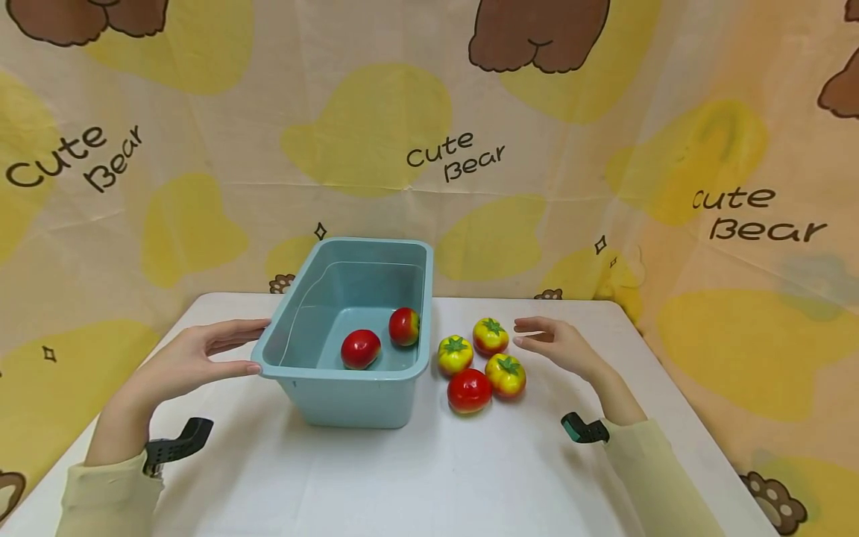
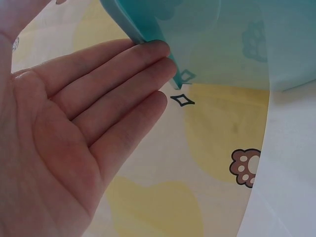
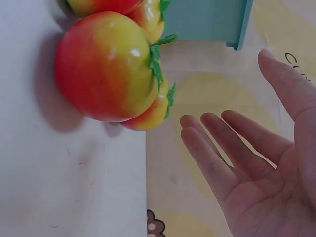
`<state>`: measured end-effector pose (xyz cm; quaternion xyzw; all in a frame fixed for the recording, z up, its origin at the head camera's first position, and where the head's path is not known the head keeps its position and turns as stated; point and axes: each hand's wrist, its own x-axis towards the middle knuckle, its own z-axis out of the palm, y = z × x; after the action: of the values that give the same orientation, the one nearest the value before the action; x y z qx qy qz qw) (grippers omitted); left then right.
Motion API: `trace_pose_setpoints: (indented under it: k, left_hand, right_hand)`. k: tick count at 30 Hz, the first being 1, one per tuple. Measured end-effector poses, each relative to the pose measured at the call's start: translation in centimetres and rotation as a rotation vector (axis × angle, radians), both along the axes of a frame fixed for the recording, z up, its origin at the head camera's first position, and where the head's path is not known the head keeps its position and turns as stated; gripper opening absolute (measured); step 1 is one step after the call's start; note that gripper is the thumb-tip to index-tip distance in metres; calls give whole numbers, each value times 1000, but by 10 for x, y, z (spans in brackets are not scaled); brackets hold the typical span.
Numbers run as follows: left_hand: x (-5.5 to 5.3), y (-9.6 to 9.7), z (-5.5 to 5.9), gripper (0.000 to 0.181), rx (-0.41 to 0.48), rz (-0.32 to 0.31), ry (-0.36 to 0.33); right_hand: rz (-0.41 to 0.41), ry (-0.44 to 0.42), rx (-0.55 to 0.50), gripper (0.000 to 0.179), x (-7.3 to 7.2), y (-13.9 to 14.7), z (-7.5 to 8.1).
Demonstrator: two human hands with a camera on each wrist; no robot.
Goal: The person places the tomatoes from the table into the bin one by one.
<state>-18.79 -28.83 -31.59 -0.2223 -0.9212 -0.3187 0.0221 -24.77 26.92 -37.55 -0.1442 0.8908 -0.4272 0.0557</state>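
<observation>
A light blue plastic bin [image 1: 356,399] stands on the table with two red tomatoes, one in front [image 1: 360,350] and one by the right wall [image 1: 404,327]. My left hand [image 1: 191,358] is at the bin's left rim, its straight fingers touching the edge in the left wrist view. To the right of the bin sits a cluster: a red tomato [image 1: 469,391] and three yellow-red ones with green leaves, at the left [image 1: 455,355], back [image 1: 491,336] and right [image 1: 508,375]. My right hand [image 1: 560,344] hovers just right of them, fingers extended, holding nothing.
A white table [image 1: 429,477] carries the bin and the tomatoes. Behind it hangs a cloth backdrop [image 1: 376,134] with bear prints and yellow patches, close to the table's back edge. Dark straps circle both wrists.
</observation>
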Motion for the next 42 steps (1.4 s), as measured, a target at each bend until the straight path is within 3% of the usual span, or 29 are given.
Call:
trace_pose_setpoints:
  k: [24, 42]
  left_hand:
    - [-3, -1, -1, 60, 8, -1, -4]
    - [-4, -1, -3, 60, 11, -1, 15]
  right_hand:
    - [3, -71, 2, 59, 11, -1, -37]
    - [4, -62, 5, 57, 14, -8, -52]
